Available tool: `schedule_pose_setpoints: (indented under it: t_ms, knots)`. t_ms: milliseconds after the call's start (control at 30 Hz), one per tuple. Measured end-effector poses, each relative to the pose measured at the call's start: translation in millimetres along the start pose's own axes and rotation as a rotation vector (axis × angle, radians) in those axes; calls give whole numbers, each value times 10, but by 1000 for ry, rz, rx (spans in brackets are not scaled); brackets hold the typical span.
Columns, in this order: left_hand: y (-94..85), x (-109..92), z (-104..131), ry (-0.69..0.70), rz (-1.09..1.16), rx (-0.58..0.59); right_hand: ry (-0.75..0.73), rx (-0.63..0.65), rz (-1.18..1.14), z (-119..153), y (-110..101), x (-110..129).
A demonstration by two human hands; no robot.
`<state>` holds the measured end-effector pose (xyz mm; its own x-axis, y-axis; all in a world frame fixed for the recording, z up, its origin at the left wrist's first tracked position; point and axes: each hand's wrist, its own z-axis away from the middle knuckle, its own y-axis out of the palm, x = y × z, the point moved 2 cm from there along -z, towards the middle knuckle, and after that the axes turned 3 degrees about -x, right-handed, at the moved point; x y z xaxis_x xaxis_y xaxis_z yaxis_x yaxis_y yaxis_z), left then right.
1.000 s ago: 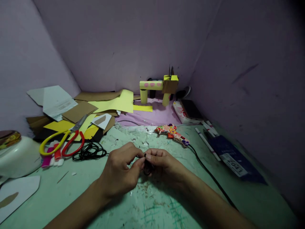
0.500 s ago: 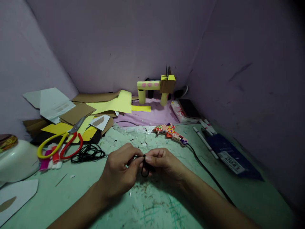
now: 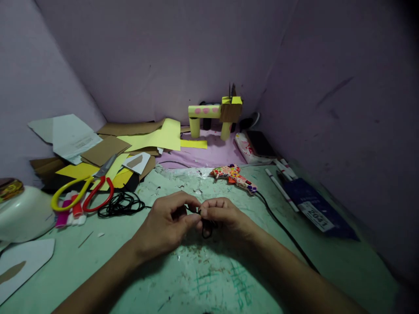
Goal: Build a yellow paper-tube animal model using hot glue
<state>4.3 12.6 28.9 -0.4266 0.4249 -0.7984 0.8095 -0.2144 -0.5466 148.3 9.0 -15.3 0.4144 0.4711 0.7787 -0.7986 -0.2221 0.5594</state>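
Observation:
Between my hands, above the green tabletop, is a thin black cord with a small loop hanging down. My left hand pinches the cord between thumb and fingers. Close against it, my right hand grips the cord with thumb and curled fingers, which hide part of it. On the left a tangled coil of the black cord lies on the table, and a strand runs from it toward my left hand. Behind my hands rests a floral-patterned glue gun with its black cable.
Scissors with yellow and red handles lie at left beside yellow paper and cardboard scraps. A yellow paper figure on tube legs stands at the back. At right are a phone, white pens and a blue pouch.
The black loop has shifted slightly right, nearer my right fingers. My left index finger and thumb have spread a little, and the view has tilted slightly.

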Motion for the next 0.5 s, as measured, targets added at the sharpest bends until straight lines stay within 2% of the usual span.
schedule_pose_setpoints:
  t_ms: [67, 267, 500]
  knots:
    - [-17, 1, -21, -24, 50, 46, 10, 11, 4, 3, -2, 2]
    - [-40, -19, -33, 15, 196, 138, 88, 92, 49, 37, -36, -1]
    - [-6, 15, -22, -110, 346, 164, 124, 144, 114, 66, -53, 12]
